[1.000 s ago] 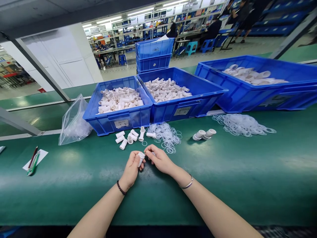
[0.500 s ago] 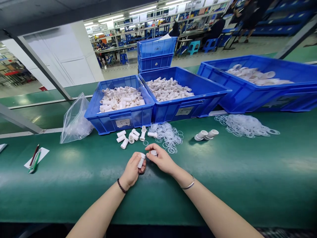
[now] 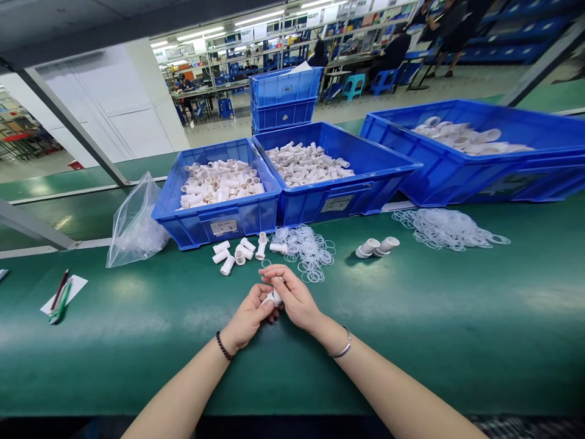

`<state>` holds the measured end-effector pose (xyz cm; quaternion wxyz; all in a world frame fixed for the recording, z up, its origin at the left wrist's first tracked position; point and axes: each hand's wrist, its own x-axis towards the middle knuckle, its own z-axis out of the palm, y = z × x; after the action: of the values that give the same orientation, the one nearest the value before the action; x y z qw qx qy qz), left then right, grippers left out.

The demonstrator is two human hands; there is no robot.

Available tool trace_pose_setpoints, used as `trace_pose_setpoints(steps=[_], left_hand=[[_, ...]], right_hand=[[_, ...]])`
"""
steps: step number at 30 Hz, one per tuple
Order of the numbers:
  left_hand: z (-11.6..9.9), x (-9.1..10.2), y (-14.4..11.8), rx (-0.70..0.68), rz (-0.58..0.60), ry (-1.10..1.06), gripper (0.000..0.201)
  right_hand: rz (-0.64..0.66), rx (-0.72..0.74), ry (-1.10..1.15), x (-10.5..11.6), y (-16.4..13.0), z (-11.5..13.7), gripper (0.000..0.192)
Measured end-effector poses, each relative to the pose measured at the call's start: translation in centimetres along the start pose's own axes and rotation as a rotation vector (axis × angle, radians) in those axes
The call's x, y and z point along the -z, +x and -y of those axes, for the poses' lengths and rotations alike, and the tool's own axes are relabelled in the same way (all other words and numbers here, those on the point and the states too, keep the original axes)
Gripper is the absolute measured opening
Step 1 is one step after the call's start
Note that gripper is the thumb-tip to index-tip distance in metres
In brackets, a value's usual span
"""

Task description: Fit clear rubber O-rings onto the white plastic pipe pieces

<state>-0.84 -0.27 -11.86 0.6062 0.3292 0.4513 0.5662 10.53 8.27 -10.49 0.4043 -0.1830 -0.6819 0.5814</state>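
Note:
Just above the green bench, my left hand (image 3: 248, 316) is closed around a white plastic pipe fitting (image 3: 275, 297), mostly covered by fingers. My right hand (image 3: 300, 302) meets it from the other side, its thumb and fingers closed at the upper end of the white parts. Whether these are one piece or two joined pieces I cannot tell. Beyond the hands lie several loose white pipe fittings (image 3: 227, 264) and a heap of clear sealing rings (image 3: 312, 247). One single ring (image 3: 265, 264) lies close to my right fingertips.
Blue bins (image 3: 214, 223) full of white fittings line the back of the green bench (image 3: 150, 341). Two elbow-shaped fittings (image 3: 367, 249) stand at right, near another ring pile (image 3: 452, 228). At left are a plastic bag (image 3: 137, 228) and a green cutter (image 3: 61, 303). People work in the background.
My hands have come together. The white piece in my right hand has moved to the fitting in my left hand, and my left thumb now lies across it. The view has shifted slightly.

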Motion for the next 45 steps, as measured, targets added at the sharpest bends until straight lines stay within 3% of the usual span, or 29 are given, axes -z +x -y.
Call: trace_pose_setpoints(steps=[4, 9, 12, 14, 18, 23, 26, 29, 33, 36, 38, 42, 45], left_hand=[[0.0, 0.1, 0.0, -0.004, -0.026, -0.036, 0.054], [0.4, 0.2, 0.2, -0.023, -0.008, -0.068, 0.055], [0.3, 0.1, 0.2, -0.028, -0.025, -0.110, 0.061], [-0.1, 0.0, 0.2, -0.027, -0.060, -0.129, 0.065], [-1.0, 0.3, 0.1, -0.045, -0.168, -0.203, 0.050], [-1.1, 0.9, 0.2, -0.069, -0.311, -0.327, 0.040], [-0.9, 0.9, 0.2, -0.080, -0.299, -0.316, 0.032], [-0.8, 0.4, -0.2, -0.059, -0.208, -0.227, 0.031], [-0.7, 0.5, -0.5, -0.096, -0.193, -0.003, 0.045], [-0.8, 1.6, -0.3, -0.241, -0.314, 0.216, 0.044], [-1.1, 2.7, 0.1, -0.364, -0.446, 0.350, 0.039], [-2.0, 5.5, 0.6, -0.599, -0.755, 0.740, 0.027], [-2.5, 7.2, 0.9, -0.624, -0.817, 1.012, 0.020]], right_hand=[[0.006, 0.012, -0.025, 0.6, 0.2, 0.1, 0.026], [0.005, 0.138, -0.169, 0.5, 0.2, -0.2, 0.022], [0.068, 0.180, -0.224, 0.3, -0.1, -0.2, 0.030], [0.022, 0.197, -0.241, 0.4, -0.1, -0.2, 0.033], [-0.054, 0.300, -0.373, 1.2, 0.1, -0.1, 0.015], [0.170, 0.587, -0.670, 1.3, 0.2, 0.0, 0.006], [0.161, 0.616, -0.824, 0.8, 0.2, -0.1, 0.009], [0.088, 0.594, -0.891, 1.2, 0.5, 0.0, 0.014], [-0.178, 0.481, -1.050, 5.3, 2.0, 0.8, 0.016], [-0.459, 0.264, -1.257, 10.3, 3.1, 1.6, 0.013], [-0.582, 0.131, -1.382, 13.2, 3.4, 1.5, 0.015], [-0.679, 0.009, -1.568, 16.6, 3.0, -0.1, 0.019], [-0.649, -0.019, -1.621, 17.6, 2.7, -1.7, 0.024]])
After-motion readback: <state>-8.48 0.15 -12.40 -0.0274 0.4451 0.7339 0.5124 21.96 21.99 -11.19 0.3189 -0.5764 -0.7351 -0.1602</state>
